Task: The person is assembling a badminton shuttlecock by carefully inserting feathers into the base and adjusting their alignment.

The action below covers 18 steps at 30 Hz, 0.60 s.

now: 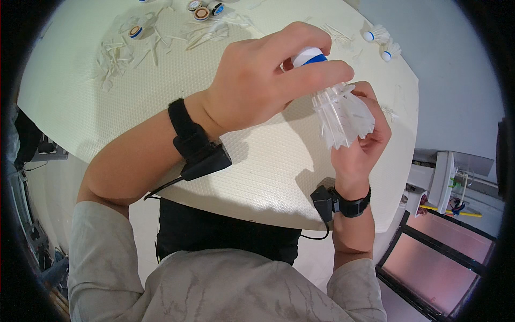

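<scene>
Left fingers (314, 78) pinch the shuttlecock (333, 115) between them, right fingers (380, 121) curled around its skirt's right side.

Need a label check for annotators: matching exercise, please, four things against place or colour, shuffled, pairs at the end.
Column 1
1. Left hand
2. Right hand
3. Two shuttlecocks on the table
4. Left wrist strap

Column 2
A. Near the tabletop's far right edge
B. Black
C. At the feathered skirt of the held shuttlecock
D. Around the blue-banded head of the held shuttlecock

Pairs: 1-D, 2-C, 3-A, 4-B
</scene>
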### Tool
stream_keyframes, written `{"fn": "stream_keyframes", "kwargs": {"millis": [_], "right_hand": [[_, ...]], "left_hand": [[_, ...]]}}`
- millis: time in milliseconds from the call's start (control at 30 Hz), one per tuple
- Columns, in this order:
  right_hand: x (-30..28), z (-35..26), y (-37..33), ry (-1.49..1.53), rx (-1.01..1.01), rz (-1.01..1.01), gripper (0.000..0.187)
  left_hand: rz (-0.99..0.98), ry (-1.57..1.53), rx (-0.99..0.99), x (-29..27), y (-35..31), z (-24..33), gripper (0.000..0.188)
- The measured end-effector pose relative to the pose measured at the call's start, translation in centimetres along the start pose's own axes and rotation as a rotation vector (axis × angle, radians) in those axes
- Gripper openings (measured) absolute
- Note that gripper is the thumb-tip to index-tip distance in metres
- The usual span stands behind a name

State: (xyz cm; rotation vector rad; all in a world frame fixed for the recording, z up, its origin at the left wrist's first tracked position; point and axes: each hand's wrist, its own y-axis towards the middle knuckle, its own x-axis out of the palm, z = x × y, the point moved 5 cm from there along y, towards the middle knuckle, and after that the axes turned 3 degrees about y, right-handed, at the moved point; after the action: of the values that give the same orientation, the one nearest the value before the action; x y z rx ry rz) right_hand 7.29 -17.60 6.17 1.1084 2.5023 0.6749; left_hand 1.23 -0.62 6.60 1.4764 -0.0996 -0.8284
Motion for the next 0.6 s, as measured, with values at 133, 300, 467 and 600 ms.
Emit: {"fn": "stream_keyframes", "kwargs": {"millis": [133,300,467,600], "right_hand": [[0.06,-0.05,0.02,-0.008,0.005,-0.009,0.025],[0.10,0.02,0.03,0.011,-0.005,-0.013,0.026],[0.22,0.13,0.00,0.058,0.013,0.015,0.026],[0.28,-0.15,-0.01,0.046,0.025,0.017,0.026]], "left_hand": [[0.009,-0.005,-0.001,-0.03,0.04,0.07,0.042],[0.017,0.007,0.004,-0.05,-0.01,-0.01,0.043],[0.011,-0.009,0.009,0.06,-0.03,0.02,0.043],[0.002,-0.011,0.012,0.08,-0.03,0.00,0.043]]}}
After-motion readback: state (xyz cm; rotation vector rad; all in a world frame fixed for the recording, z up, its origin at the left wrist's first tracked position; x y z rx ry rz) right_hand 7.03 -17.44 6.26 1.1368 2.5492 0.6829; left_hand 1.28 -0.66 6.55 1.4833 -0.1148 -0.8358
